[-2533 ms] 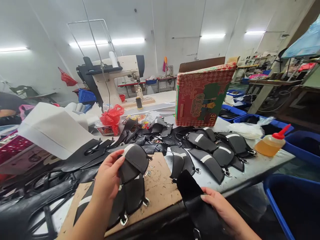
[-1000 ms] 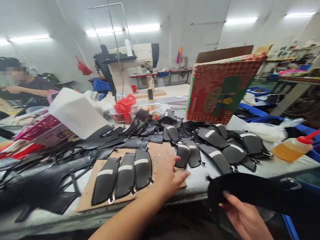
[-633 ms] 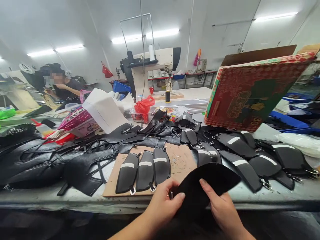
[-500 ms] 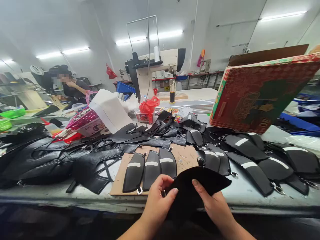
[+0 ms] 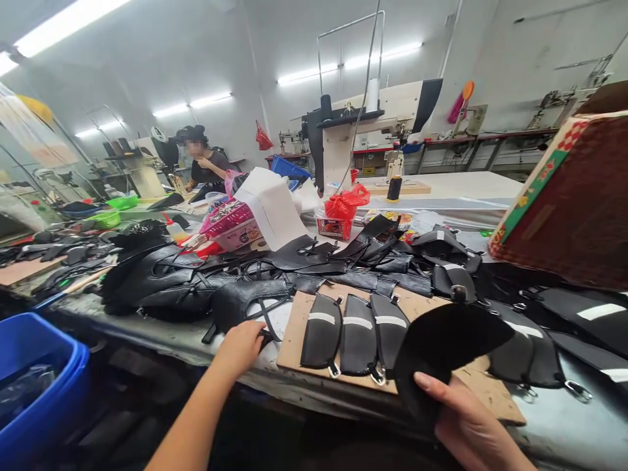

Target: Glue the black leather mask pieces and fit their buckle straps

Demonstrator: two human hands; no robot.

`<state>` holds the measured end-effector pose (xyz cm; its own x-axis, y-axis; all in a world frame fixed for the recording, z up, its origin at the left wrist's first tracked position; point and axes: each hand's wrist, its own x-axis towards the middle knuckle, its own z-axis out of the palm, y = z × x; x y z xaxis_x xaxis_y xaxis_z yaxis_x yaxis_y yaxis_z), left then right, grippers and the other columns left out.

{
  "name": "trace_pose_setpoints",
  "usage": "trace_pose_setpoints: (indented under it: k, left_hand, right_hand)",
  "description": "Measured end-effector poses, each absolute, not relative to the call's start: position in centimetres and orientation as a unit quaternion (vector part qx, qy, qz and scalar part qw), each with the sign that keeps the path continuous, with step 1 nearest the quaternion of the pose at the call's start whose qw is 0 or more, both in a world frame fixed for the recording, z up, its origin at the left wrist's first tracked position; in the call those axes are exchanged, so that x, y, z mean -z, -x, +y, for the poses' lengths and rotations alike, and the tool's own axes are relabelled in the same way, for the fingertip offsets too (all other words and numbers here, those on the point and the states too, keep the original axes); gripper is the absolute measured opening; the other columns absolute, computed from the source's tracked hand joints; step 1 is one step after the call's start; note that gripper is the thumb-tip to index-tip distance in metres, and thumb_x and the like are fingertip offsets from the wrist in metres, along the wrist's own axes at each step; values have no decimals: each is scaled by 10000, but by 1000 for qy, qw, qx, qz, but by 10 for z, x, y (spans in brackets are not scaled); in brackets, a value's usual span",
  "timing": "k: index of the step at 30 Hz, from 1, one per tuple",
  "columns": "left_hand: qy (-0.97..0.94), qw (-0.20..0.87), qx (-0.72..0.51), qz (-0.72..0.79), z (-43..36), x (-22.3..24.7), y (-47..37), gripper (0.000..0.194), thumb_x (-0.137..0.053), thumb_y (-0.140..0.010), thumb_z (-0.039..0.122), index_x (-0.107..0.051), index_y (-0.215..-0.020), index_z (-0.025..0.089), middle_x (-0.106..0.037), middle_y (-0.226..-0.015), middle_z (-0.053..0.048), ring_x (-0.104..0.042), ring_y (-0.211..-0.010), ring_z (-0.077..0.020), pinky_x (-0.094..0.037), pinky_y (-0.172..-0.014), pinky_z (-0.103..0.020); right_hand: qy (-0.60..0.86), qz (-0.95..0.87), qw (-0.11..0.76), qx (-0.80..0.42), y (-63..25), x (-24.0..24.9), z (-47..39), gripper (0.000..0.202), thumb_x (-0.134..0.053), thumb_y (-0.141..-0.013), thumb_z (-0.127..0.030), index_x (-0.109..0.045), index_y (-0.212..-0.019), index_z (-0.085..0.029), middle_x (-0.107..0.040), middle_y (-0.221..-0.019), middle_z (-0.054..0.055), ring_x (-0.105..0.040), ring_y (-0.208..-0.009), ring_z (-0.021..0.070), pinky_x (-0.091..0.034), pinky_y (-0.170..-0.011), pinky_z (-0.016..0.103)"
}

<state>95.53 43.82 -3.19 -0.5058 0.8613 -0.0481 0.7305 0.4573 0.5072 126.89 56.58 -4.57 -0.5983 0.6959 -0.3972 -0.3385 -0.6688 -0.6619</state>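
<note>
My right hand [image 5: 466, 405] grips a curved black panel [image 5: 441, 347], its thumb lying across the dark, matte face. The panel hangs over the right part of a brown cardboard sheet [image 5: 289, 340] and hides some of it. My left hand [image 5: 240, 350] is at the near edge of a black leather piece with crossed straps [image 5: 240, 301]. Its fingers are reaching out, with the tips by a strap; the thumb is mostly hidden. On the cardboard lie several black padded pieces [image 5: 321, 333], each with a white strip and metal clip hardware.
More black padded pieces [image 5: 579, 311] lie at the right, below a red box [image 5: 554, 216]. Black leather parts [image 5: 167, 288] are heaped along the table. Behind stand a pink basket [image 5: 235, 229] and a sewing machine [image 5: 338, 144]. A blue bin [image 5: 44, 373] is at lower left. Another person [image 5: 209, 163] sits far back.
My left hand has let go of the black panel and moved left to the strapped leather piece. The right hand keeps the panel. The view has turned left, bringing the blue bin into sight.
</note>
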Motion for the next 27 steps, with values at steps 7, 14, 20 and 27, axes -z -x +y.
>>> trace_pose_setpoints:
  k: [7,14,20,27]
  left_hand:
    - [-542,202,-103,809,449,25,-913,199,-605,-542,107,-645,-719,190,-652,-894,-85,-557,-989,-309,-366,-936,-424]
    - [-526,272,-252,765,468,-33,-899,208,-602,-607,347,-638,-701,164,-681,-754,-36,-608,-767,-218,-477,-734,-306]
    - [-470,128,-531,693,527,-104,-938,94,-443,-824,275,-441,-855,187,-483,-612,63,-432,-510,-66,-367,-528,-158]
    - [-596,64,-457,657,574,-106,-1091,163,-511,-804,316,-595,-824,178,-609,-670,22,-514,-579,-134,-379,-559,-223]
  right_hand:
    - [413,-244,384,-789,-1287,53,575,401,-868,-414,-264,-686,-768,-215,-727,-816,48,-670,-738,260,-559,-717,389]
    - [412,-200,397,-796,-1318,57,588,342,-846,-454,-205,-691,-758,-225,-726,-778,11,-655,-616,194,-560,-575,291]
    - [394,-175,459,-776,-1330,22,587,426,-879,-332,-328,-695,-697,-206,-711,-736,39,-653,-683,213,-555,-563,286]
    - [438,-162,472,-748,-1358,17,587,418,-868,-366,-433,-693,-622,-153,-610,-470,15,-474,-355,103,-391,-315,203]
